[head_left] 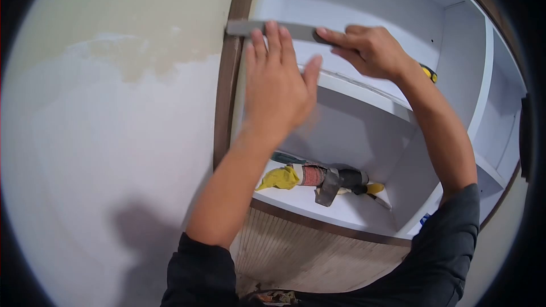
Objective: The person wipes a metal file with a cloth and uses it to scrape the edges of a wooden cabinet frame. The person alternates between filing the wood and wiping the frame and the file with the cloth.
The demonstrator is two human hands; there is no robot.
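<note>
A long flat grey tool (304, 32), like a file, lies across the dark brown wooden edge strip (227, 74) of a white shelf unit. My right hand (369, 50) grips its right end, the index finger stretched along it. The fingertips of my left hand (278, 79) rest on the middle of the tool, fingers extended and thumb apart. The tool's left end reaches just to the wall side of the strip.
The white wall (114, 153) with a beige patch is at left. In the lower compartment lie a yellow cloth (280, 177), a taped red and black tool (313, 175) and a yellow-handled item (373, 188). A yellow and black object (429, 73) is behind my right wrist.
</note>
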